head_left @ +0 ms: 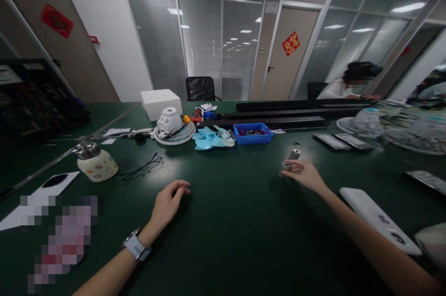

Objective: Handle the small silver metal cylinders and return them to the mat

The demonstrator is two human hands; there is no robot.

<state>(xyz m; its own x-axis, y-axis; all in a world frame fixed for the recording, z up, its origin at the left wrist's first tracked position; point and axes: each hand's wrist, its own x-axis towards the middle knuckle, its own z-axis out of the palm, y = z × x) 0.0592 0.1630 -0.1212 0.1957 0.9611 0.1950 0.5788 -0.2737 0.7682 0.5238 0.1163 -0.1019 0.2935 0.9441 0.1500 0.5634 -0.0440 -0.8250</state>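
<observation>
My right hand grips a small grey cylinder with shiny metal ends, its fingers and thumb closed around the near end. The cylinder is at table height, tilted away from me; its exact kind is too small to make out. My left hand, with a watch on the wrist, rests on the green table with relaxed, slightly bent fingers and nothing in it. Beyond the hands are light-blue fan blades and a blue tray of small coloured parts.
A white fan body and white box stand at the back left. Glasses and a jar lie left. A white device lies beside my right forearm. Long black bars span the back; a person sits far right.
</observation>
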